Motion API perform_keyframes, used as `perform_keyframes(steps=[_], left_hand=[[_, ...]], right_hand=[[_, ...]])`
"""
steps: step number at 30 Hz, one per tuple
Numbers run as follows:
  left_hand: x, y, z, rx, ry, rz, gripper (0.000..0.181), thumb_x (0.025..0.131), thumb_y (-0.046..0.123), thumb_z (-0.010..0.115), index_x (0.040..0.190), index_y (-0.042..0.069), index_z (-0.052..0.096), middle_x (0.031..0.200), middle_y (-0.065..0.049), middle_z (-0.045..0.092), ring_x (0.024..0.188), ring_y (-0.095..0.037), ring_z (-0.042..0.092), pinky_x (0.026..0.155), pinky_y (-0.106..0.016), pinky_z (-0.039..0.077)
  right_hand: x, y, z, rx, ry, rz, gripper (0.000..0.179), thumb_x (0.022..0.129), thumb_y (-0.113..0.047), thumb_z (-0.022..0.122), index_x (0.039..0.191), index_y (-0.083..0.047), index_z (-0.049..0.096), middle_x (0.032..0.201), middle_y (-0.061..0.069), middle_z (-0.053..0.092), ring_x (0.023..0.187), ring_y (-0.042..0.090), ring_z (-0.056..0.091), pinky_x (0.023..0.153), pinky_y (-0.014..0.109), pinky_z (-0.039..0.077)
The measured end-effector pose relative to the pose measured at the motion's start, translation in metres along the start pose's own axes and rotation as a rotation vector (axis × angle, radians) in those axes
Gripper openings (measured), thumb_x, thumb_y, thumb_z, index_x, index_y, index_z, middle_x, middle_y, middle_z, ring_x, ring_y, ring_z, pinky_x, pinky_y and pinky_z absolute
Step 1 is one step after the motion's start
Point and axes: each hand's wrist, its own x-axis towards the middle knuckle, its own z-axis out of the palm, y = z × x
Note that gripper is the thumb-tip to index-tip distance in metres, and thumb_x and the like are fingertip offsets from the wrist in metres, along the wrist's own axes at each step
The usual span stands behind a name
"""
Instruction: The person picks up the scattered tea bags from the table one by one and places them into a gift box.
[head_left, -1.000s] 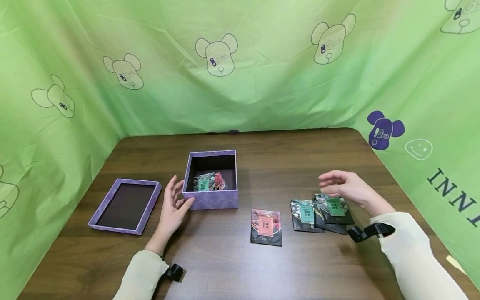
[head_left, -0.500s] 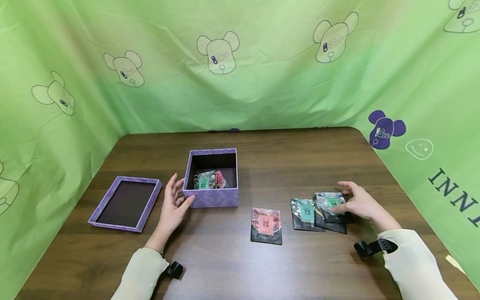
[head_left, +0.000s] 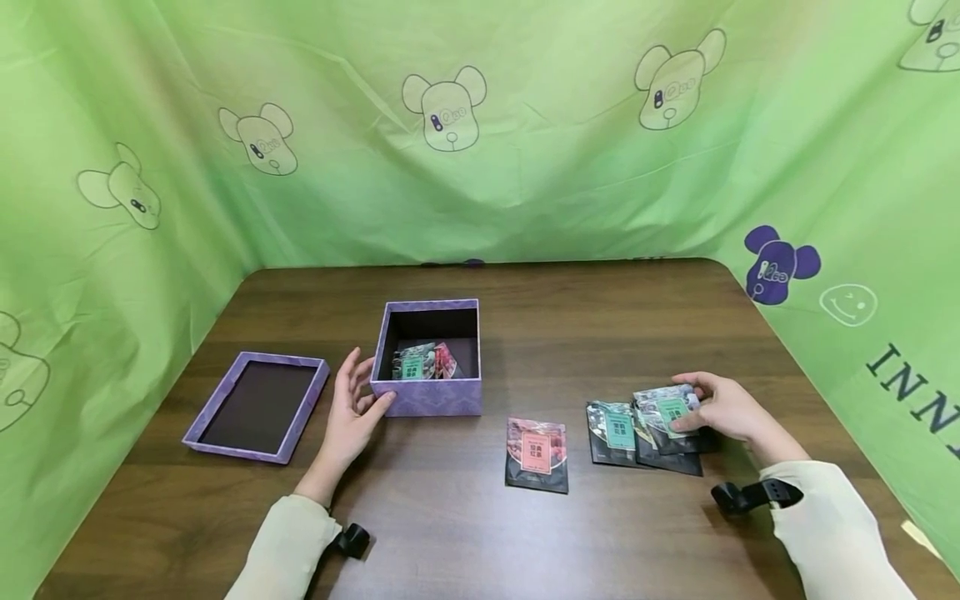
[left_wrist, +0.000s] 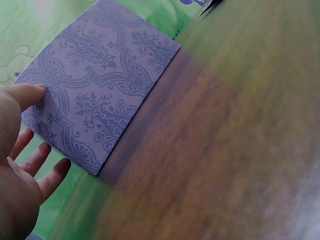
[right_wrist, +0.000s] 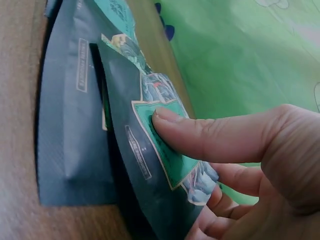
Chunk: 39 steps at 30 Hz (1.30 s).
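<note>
My left hand (head_left: 349, 421) holds the front left corner of an open purple patterned box (head_left: 431, 399). Its thumb (left_wrist: 30, 95) lies on the front face, with the other fingers along the left side. Inside the box are a green-labelled tea sachet (head_left: 413, 364) and a red one (head_left: 445, 360). On the right, my right hand (head_left: 731, 410) pinches a black tea sachet with a green label (right_wrist: 167, 145). The thumb is on its label and the fingers are behind. This sachet is tilted up over another dark sachet (head_left: 678, 465); a teal-labelled sachet (head_left: 618, 432) lies beside them.
A red-labelled tea sachet (head_left: 536, 454) lies flat between the box and the right-hand sachets. The purple box lid (head_left: 298, 422) rests inside-up at the left of the wooden table (head_left: 450, 533). A green printed curtain (head_left: 525, 183) hangs behind and at both sides.
My right hand has come down onto the top green-labelled sachet, pinched it and begun lifting it off the pile. The left hand stays at the box corner.
</note>
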Motion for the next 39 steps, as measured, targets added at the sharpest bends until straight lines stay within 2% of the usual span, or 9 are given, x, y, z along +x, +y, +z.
perform_keyframes(steps=[6, 10, 12, 15, 17, 19, 28, 33, 39], left_hand=[[-0.001, 0.000, 0.000, 0.011, -0.006, -0.013, 0.079, 0.089, -0.014, 0.063, 0.153, -0.005, 0.017, 0.144, -0.032, 0.040, 0.126, -0.029, 0.044, 0.090, -0.021, 0.043], [-0.001, 0.000, 0.001, 0.010, -0.005, -0.006, 0.079, 0.089, -0.014, 0.063, 0.153, -0.005, 0.018, 0.144, -0.032, 0.040, 0.124, -0.025, 0.045, 0.089, -0.020, 0.043], [0.000, 0.001, 0.001, 0.010, -0.003, -0.002, 0.079, 0.089, -0.014, 0.063, 0.153, -0.004, 0.018, 0.144, -0.031, 0.040, 0.122, -0.015, 0.045, 0.089, -0.019, 0.043], [0.000, 0.001, 0.002, 0.009, -0.004, 0.003, 0.079, 0.089, -0.013, 0.063, 0.153, -0.003, 0.018, 0.144, -0.032, 0.040, 0.120, -0.008, 0.045, 0.089, -0.019, 0.043], [0.000, 0.001, 0.002, 0.009, -0.005, 0.000, 0.079, 0.089, -0.013, 0.063, 0.153, -0.003, 0.018, 0.144, -0.031, 0.040, 0.120, -0.007, 0.045, 0.089, -0.019, 0.043], [0.000, 0.001, 0.002, 0.011, -0.007, -0.003, 0.079, 0.089, -0.013, 0.063, 0.154, -0.002, 0.018, 0.144, -0.031, 0.040, 0.120, -0.006, 0.045, 0.089, -0.020, 0.043], [0.002, 0.000, 0.001, 0.016, -0.008, -0.010, 0.080, 0.090, -0.012, 0.063, 0.154, -0.002, 0.018, 0.145, -0.030, 0.040, 0.125, -0.025, 0.045, 0.090, -0.022, 0.043], [0.001, 0.000, 0.001, 0.014, -0.006, -0.009, 0.079, 0.089, -0.013, 0.063, 0.153, -0.005, 0.017, 0.144, -0.031, 0.040, 0.123, -0.015, 0.046, 0.089, -0.021, 0.043], [0.000, 0.001, 0.000, 0.007, 0.002, -0.003, 0.079, 0.088, -0.015, 0.063, 0.152, -0.007, 0.017, 0.144, -0.033, 0.040, 0.121, -0.010, 0.045, 0.089, -0.021, 0.043]], right_hand=[[-0.002, 0.005, -0.005, 0.231, -0.055, 0.029, 0.067, 0.074, 0.005, 0.079, 0.131, 0.019, 0.048, 0.091, 0.008, 0.055, 0.073, 0.012, 0.051, 0.060, 0.027, 0.049], [-0.003, 0.009, -0.010, 0.341, -0.086, 0.008, 0.057, 0.075, 0.011, 0.073, 0.127, 0.020, 0.051, 0.087, 0.005, 0.061, 0.068, 0.009, 0.057, 0.058, 0.027, 0.052], [-0.003, 0.010, -0.013, 0.383, -0.096, -0.001, 0.047, 0.076, 0.013, 0.072, 0.122, 0.012, 0.061, 0.086, 0.003, 0.064, 0.068, 0.010, 0.058, 0.058, 0.027, 0.052], [-0.002, 0.010, -0.017, 0.450, -0.113, -0.010, 0.043, 0.076, 0.015, 0.071, 0.111, -0.011, 0.073, 0.085, 0.000, 0.066, 0.069, 0.010, 0.060, 0.059, 0.026, 0.053], [-0.002, 0.009, -0.020, 0.479, -0.124, -0.009, 0.050, 0.077, 0.015, 0.070, 0.104, -0.027, 0.074, 0.085, -0.001, 0.066, 0.070, 0.010, 0.061, 0.060, 0.026, 0.054], [-0.002, 0.007, -0.023, 0.499, -0.130, -0.005, 0.054, 0.078, 0.016, 0.069, 0.102, -0.032, 0.073, 0.086, -0.002, 0.067, 0.071, 0.010, 0.062, 0.061, 0.027, 0.054], [0.001, -0.003, -0.030, 0.595, -0.163, -0.046, 0.056, 0.083, 0.017, 0.065, 0.103, -0.035, 0.073, 0.091, -0.003, 0.070, 0.077, 0.011, 0.066, 0.065, 0.027, 0.056], [0.006, -0.012, -0.030, 0.644, -0.181, -0.097, 0.058, 0.084, 0.019, 0.063, 0.104, -0.033, 0.074, 0.092, -0.002, 0.072, 0.079, 0.012, 0.068, 0.066, 0.028, 0.057], [0.016, -0.036, -0.027, 0.581, -0.143, -0.088, 0.048, 0.084, 0.013, 0.069, 0.109, -0.027, 0.073, 0.092, -0.004, 0.071, 0.080, 0.011, 0.068, 0.068, 0.029, 0.057]])
